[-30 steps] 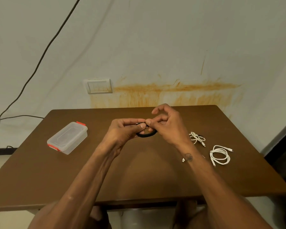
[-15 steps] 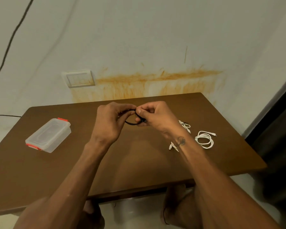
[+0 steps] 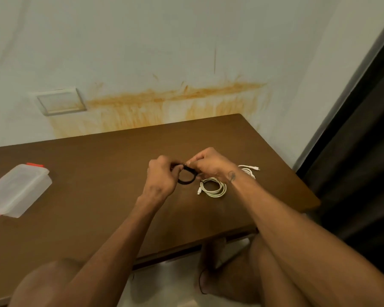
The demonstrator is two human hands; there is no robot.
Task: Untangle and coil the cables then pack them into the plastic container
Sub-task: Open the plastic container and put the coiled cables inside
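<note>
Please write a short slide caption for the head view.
Both hands coil a black cable above the table; white cables wait.

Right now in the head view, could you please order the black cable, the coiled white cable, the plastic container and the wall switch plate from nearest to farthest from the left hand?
1. Black cable, held by the left hand.
2. Coiled white cable, right of it on the table.
3. Plastic container, far left.
4. Wall switch plate, on the wall behind; roughly as far as the container, too close to call.
</note>
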